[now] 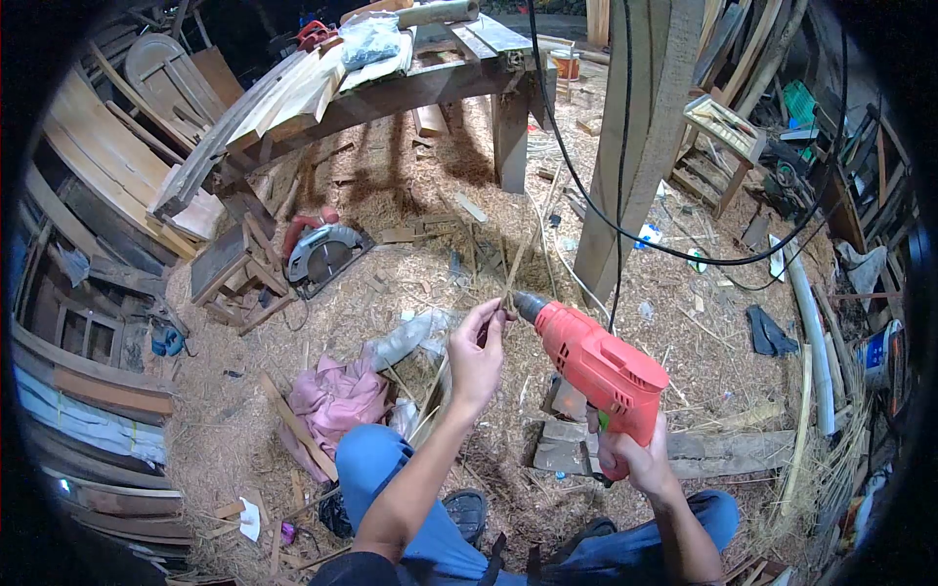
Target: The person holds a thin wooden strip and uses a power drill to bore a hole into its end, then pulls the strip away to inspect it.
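Wood shavings cover the floor (410,254); boards (107,137) lean along the left side, and light falls brightly beside the rough workbench (391,103), casting shadows beneath.

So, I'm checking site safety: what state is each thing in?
Drill, gripped in the right hand; whether running, unclear
Left hand, fingers pinching a thin strip
Circular saw, set down on the shavings
Pink cloth, crumpled
Black cable, hanging in a slack loop
Planks, stacked on the workbench

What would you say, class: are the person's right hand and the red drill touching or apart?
Touching. The head view shows the right hand wrapped around the handle of the red drill.
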Available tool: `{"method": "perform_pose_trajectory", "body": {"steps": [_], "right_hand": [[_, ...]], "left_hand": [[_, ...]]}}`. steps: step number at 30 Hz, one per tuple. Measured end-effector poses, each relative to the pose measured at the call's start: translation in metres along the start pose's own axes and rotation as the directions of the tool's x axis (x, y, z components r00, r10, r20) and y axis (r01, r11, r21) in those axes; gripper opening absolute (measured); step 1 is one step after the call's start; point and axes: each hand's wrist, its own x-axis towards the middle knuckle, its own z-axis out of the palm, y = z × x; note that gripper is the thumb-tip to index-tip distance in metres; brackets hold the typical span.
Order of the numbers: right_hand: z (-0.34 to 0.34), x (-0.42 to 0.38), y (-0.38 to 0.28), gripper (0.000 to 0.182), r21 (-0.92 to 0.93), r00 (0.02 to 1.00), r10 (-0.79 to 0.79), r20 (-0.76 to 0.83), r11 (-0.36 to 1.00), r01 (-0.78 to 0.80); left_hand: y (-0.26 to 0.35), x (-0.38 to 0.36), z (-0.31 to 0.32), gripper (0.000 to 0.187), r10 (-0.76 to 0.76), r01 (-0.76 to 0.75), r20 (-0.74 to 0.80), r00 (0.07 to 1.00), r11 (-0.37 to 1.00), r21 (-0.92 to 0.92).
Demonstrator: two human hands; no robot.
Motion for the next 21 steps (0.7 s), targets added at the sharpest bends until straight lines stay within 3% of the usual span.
{"method": "perform_pose_trajectory", "body": {"steps": [6,8,9,11,21], "right_hand": [[0.000,-0.002,0.001,0.012,-0.005,1.000,0.009,0.002,1.000,-0.009],[0.003,-0.002,0.002,0.014,-0.188,0.999,-0.051,-0.019,0.981,0.047],[0.002,-0.001,0.001,0.014,-0.189,0.999,-0.050,-0.019,0.981,0.046],[-0.001,0.001,-0.002,0.018,-0.002,1.000,0.014,0.002,1.000,-0.014],[-0.001,0.007,0.009,0.023,0.052,1.000,0.024,-0.008,0.998,-0.024]], "left_hand": [[0.001,-0.003,-0.002,0.022,0.095,-0.090,-0.034,0.995,0.988,0.125],[0.000,-0.004,-0.002,0.023,0.099,-0.093,-0.034,0.994,0.984,0.154],[-0.001,-0.005,-0.001,0.023,0.150,-0.138,-0.049,0.988,0.974,0.182],[-0.001,-0.007,-0.001,0.024,0.199,-0.183,-0.060,0.978,0.961,0.209],[0.001,-0.008,-0.003,0.024,0.192,-0.174,-0.051,0.980,0.954,0.244]]}}
